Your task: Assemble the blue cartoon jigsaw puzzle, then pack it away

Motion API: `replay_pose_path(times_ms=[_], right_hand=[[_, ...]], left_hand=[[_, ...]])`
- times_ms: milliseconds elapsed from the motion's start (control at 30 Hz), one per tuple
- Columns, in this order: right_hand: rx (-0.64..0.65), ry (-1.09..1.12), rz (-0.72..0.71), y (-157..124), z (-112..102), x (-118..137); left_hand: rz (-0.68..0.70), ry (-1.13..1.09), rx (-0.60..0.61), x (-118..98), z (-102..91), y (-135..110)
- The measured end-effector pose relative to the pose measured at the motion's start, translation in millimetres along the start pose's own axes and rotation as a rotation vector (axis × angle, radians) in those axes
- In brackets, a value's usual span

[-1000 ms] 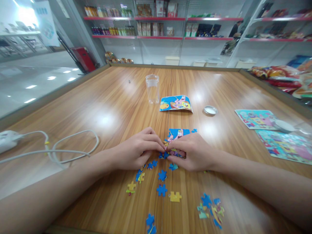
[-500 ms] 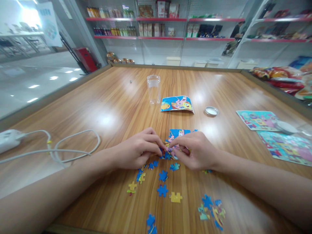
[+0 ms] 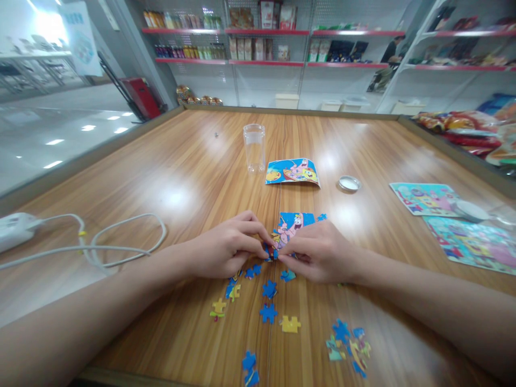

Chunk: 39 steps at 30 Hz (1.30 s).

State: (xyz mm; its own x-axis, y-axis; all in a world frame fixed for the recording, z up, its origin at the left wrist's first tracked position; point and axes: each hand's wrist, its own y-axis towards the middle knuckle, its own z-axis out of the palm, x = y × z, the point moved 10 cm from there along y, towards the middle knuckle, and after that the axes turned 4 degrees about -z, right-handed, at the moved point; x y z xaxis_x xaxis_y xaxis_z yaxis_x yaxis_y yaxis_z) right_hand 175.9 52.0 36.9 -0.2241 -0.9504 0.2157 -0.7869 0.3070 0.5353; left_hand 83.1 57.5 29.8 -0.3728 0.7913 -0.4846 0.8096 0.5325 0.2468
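Observation:
A partly joined jigsaw puzzle (image 3: 297, 219) with a pink cartoon figure on blue lies on the table in front of me. At its lower left corner, my left hand (image 3: 229, 246) pinches the edge of a small blue puzzle piece (image 3: 276, 255). From the other side, my right hand (image 3: 324, 251) has its thumb and forefinger closed on the same spot and covers the puzzle's lower right part. Loose pieces lie nearer to me, among them a blue piece (image 3: 268, 313) and a yellow piece (image 3: 291, 324). A small cluster of pieces (image 3: 342, 331) is at the right.
Beyond the puzzle lie a curved picture card (image 3: 293, 172), a clear plastic cup (image 3: 254, 149) and a round metal lid (image 3: 349, 184). Two picture sheets (image 3: 470, 244) rest at the right under another lid (image 3: 471, 211). A white cable (image 3: 121, 250) loops at the left.
My right hand has drawn down and slightly back from the puzzle's middle to its lower edge, uncovering more of the pink figure. My left hand has stayed nearly still.

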Motion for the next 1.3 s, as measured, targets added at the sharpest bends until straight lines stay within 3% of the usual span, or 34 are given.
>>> replay_pose_path(times_ms=[400,833,1300], right_hand=[[0.151,-0.021,0.07,-2.0,9.4,-3.1],[0.161,-0.029,0.115,-0.2,7.7,-5.2],[0.077,-0.02,0.108,0.2,6.0,-5.9]], left_hand=[[0.033,0.008,-0.024,-3.3,-1.6,1.7],[0.024,0.009,-0.003,-0.8,-0.4,-0.1],[0.049,0.016,-0.011,-2.1,-0.6,-2.0]])
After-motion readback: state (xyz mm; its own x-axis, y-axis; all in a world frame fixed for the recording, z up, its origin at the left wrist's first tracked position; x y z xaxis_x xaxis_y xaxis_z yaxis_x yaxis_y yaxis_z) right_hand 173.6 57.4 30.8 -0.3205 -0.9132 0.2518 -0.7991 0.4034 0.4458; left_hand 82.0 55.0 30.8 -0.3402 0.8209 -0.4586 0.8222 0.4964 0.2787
